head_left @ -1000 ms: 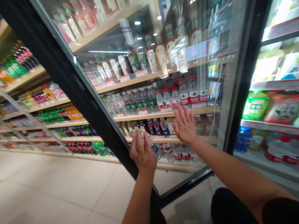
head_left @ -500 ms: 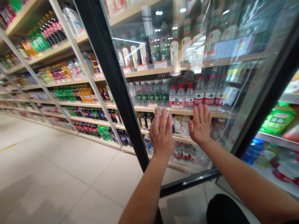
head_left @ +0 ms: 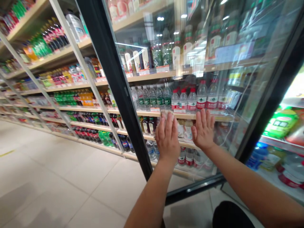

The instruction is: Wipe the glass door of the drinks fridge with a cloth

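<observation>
My left hand (head_left: 168,139) presses a pale, crumpled cloth (head_left: 167,113) against the glass door (head_left: 223,134). The cloth peeks out past its fingertips and along the side; the palm hides the rest. To its right, my right hand (head_left: 203,130) lies on the same pane with the fingers stretched out and holds nothing. Around the glass runs a thick black frame (head_left: 109,66). Through the pane I see shelved bottles, among them red-capped water bottles (head_left: 192,98) just above both hands.
The door stands swung open, its lower black rail (head_left: 192,189) above the tiled floor (head_left: 78,183). On the left, long shelves carry many drinks, such as dark cola bottles (head_left: 53,30). The cooler's stocked shelves, with a green packet (head_left: 282,122), are at the right.
My left hand and the cloth have shifted slightly right and down across the glass. My right hand stays at almost the same spot on the pane.
</observation>
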The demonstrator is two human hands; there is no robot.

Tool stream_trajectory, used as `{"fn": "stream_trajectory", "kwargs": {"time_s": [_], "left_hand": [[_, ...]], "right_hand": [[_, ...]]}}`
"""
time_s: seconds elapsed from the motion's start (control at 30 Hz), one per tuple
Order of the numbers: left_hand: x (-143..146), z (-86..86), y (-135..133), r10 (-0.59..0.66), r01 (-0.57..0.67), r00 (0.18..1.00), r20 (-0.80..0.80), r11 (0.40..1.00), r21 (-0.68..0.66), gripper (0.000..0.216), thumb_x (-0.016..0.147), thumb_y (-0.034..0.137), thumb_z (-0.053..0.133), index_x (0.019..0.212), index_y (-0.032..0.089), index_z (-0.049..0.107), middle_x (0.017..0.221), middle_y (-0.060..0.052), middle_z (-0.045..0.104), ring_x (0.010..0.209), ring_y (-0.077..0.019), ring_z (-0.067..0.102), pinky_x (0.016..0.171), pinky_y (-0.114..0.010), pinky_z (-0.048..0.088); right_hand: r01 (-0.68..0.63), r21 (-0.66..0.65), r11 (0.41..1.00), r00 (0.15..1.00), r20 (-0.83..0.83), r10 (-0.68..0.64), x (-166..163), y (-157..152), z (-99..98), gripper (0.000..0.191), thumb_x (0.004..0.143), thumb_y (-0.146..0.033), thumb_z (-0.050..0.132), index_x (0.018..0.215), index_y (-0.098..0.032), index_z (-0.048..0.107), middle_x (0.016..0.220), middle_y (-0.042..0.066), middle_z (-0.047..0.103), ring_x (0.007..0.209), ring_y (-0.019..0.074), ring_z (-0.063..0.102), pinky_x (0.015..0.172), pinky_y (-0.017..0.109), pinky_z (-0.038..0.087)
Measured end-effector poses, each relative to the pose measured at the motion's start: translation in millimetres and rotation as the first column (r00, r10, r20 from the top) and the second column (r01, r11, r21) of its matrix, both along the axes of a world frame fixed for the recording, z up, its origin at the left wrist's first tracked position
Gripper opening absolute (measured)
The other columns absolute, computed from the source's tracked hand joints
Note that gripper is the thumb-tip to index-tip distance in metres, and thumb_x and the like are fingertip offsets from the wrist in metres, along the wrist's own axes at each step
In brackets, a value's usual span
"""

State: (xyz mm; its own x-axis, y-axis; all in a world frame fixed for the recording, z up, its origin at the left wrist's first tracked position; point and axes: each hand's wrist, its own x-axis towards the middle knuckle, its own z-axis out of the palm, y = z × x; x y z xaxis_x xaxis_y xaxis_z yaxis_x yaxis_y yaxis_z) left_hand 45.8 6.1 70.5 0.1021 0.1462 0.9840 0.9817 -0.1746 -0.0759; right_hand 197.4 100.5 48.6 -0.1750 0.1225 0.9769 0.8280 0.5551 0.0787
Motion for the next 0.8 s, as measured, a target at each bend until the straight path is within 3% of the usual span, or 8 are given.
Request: {"fn": "stream_trajectory", "kwargs": {"time_s": [0.1, 0.17, 0.37, 0.57, 0.7, 0.8], "left_hand": [[11.3, -25.9, -0.2, -0.050, 0.038, 0.985, -0.162, 0.996, -0.077, 0.051, 0.095, 0.009, 0.045, 0.145, 0.016, 0.044, 0.146, -0.006, 0.051, 0.147, -0.0189, 0.028, 0.123, -0.036, 0.024], [12.2, -30.6, -0.3, -0.066, 0.043, 0.973, -0.219, 0.993, -0.107, 0.050, 0.095, 0.010, 0.045, 0.144, 0.016, 0.045, 0.146, -0.005, 0.051, 0.146, -0.0184, 0.030, 0.122, -0.035, 0.025], [-4.4, 15.3, -0.5, -0.010, 0.010, 1.000, 0.010, 1.000, 0.007, 0.055, 0.098, 0.013, 0.043, 0.151, 0.020, 0.033, 0.150, -0.009, 0.046, 0.148, -0.0205, 0.024, 0.122, -0.042, 0.025], [1.4, 26.9, -0.2, -0.082, 0.065, 0.966, -0.245, 0.995, -0.077, 0.050, 0.097, 0.011, 0.041, 0.146, 0.021, 0.042, 0.146, 0.000, 0.051, 0.146, -0.0159, 0.030, 0.122, -0.034, 0.025], [-6.4, 62.1, 2.6, -0.047, 0.049, 0.997, -0.067, 0.998, 0.033, 0.051, 0.097, 0.011, 0.039, 0.147, 0.020, 0.039, 0.150, -0.005, 0.047, 0.148, -0.0190, 0.025, 0.121, -0.042, 0.028], [-1.8, 71.9, 8.8, -0.059, 0.060, 0.998, -0.023, 0.996, 0.060, 0.052, 0.097, 0.011, 0.037, 0.149, 0.019, 0.037, 0.153, -0.005, 0.044, 0.149, -0.0200, 0.022, 0.122, -0.043, 0.027]], "right_hand": [[-0.007, 0.012, 1.000, 1.000, -0.012, 0.007, -0.1, 0.2, -0.1, 0.067, 0.098, -0.028, 0.035, 0.158, -0.018, 0.008, 0.165, 0.009, 0.014, 0.154, 0.0259, 0.007, 0.124, 0.050, 0.010], [-0.016, 0.011, 1.000, 1.000, -0.013, 0.016, 0.5, 0.2, -0.4, 0.066, 0.097, -0.026, 0.035, 0.158, -0.018, 0.009, 0.165, 0.008, 0.014, 0.154, 0.0248, 0.008, 0.124, 0.049, 0.010], [-0.030, 0.009, 1.000, 0.999, -0.022, 0.030, 1.4, -0.2, -1.4, 0.068, 0.096, -0.024, 0.037, 0.158, -0.019, 0.010, 0.165, 0.008, 0.016, 0.154, 0.0250, 0.009, 0.124, 0.049, 0.010], [-0.010, 0.052, 0.999, 1.000, -0.015, 0.011, -1.2, 0.4, -1.1, 0.066, 0.097, -0.025, 0.036, 0.158, -0.016, 0.012, 0.164, 0.010, 0.017, 0.153, 0.0249, 0.010, 0.124, 0.048, 0.011], [0.004, 0.050, 0.999, 1.000, -0.023, -0.003, -1.5, 0.3, -1.7, 0.069, 0.096, -0.025, 0.040, 0.158, -0.017, 0.011, 0.164, 0.011, 0.020, 0.153, 0.0252, 0.011, 0.124, 0.049, 0.012], [0.001, 0.054, 0.999, 1.000, -0.024, 0.000, -1.4, 0.1, -2.2, 0.069, 0.096, -0.024, 0.041, 0.158, -0.016, 0.013, 0.164, 0.011, 0.020, 0.153, 0.0251, 0.011, 0.124, 0.048, 0.011]]}}
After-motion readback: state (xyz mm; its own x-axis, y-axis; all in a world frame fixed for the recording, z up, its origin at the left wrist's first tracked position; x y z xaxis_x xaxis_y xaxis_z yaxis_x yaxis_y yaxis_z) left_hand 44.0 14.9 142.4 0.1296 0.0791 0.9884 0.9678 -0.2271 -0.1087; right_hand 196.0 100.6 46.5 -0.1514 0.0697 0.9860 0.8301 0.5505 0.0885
